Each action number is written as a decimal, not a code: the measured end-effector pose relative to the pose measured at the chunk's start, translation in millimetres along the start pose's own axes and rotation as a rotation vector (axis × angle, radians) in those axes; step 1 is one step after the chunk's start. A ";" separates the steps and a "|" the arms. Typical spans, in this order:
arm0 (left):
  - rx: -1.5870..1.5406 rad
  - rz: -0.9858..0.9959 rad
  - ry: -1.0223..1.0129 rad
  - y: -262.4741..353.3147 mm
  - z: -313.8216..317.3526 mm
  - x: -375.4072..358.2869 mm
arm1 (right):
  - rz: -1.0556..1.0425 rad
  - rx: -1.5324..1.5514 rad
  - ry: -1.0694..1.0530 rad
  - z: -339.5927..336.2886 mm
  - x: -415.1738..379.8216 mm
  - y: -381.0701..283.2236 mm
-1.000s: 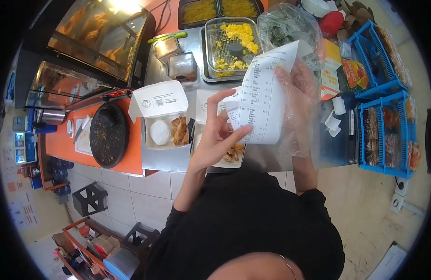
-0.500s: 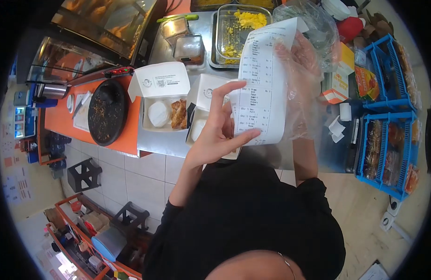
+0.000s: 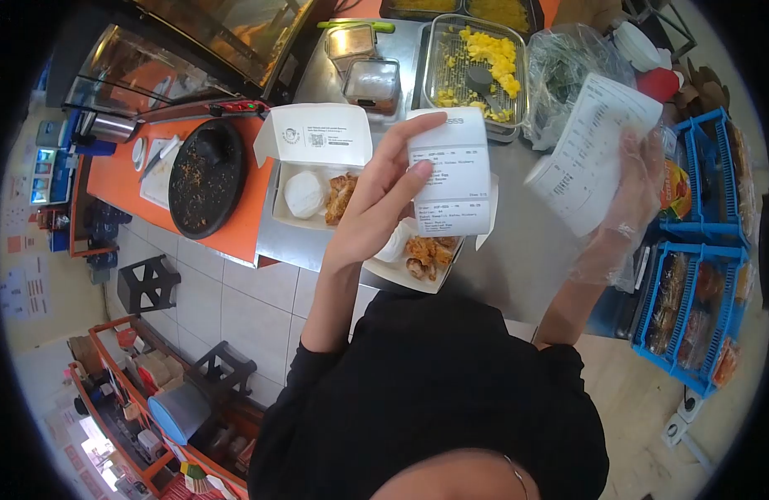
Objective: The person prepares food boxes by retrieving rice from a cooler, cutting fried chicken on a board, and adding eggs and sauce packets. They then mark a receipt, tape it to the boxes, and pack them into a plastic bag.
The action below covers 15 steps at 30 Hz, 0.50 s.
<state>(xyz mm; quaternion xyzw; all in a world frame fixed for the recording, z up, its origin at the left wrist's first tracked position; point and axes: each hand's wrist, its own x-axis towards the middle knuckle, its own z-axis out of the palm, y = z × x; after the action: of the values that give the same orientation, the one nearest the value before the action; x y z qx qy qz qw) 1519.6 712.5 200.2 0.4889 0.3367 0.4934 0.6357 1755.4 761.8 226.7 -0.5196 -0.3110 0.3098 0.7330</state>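
My left hand [image 3: 372, 200] pinches a printed receipt [image 3: 453, 187] between thumb and fingers, above the counter. On the right, my right hand [image 3: 630, 196], in a clear plastic glove, grips a second receipt [image 3: 597, 137] that tilts and curls at its lower left end. Behind my left hand stands an open takeaway box [image 3: 294, 218] with a white rice mound [image 3: 304, 195] and fried chicken [image 3: 341, 198]. Below the first receipt, another box [image 3: 414, 279] also has fried chicken [image 3: 430, 257] and rice, partly covered by my hand.
A glass dish [image 3: 430, 62] of yellow scrambled egg with a dark utensil stands at the back. Two lidded containers [image 3: 372, 83] sit to its left. A black stone mortar [image 3: 184, 208] rests on the orange counter. Blue racks [image 3: 693, 246] of packets line the right side.
My hands have moved apart: the right has carried its receipt to the right, and the left keeps a separate one. The second box's chicken now shows.
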 end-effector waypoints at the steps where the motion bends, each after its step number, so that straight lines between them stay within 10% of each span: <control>1: -0.003 0.001 0.004 -0.1 -0.5 1.8 | 0.001 -0.003 -0.005 -1.1 0.1 -0.2; 15: 0.022 0.157 -0.164 3.1 -1.3 7.2 | 0.035 0.072 -0.133 1.1 -14.3 -2.5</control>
<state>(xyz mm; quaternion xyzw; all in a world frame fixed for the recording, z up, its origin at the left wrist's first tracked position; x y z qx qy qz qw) 1519.6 719.8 203.1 0.5595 0.2497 0.4965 0.6149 1746.0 750.7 227.5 -0.4765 -0.3385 0.3675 0.7234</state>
